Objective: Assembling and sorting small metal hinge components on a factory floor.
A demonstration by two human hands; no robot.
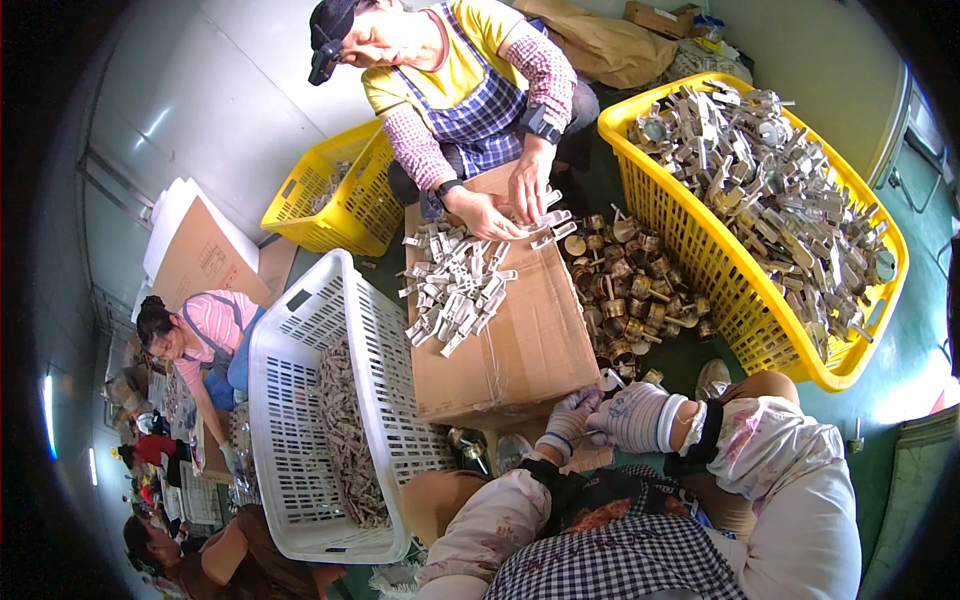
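My left hand and my right hand wear white gloves with coloured stripes. They meet just past my knees, at the near edge of an upright cardboard box. Fingers of both are closed and pressed together; what they hold is too small and hidden to name. A silvery metal piece shows just beyond the right fingertips. On the box top lies a heap of pale metal clip-like parts. Right of the box, brassy round parts with stems are piled on the floor.
Across the box, a co-worker's hands handle a metal part. A yellow basket heaped with metal pieces stands right. Left are a white basket holding small parts and another yellow basket. Other people work farther left.
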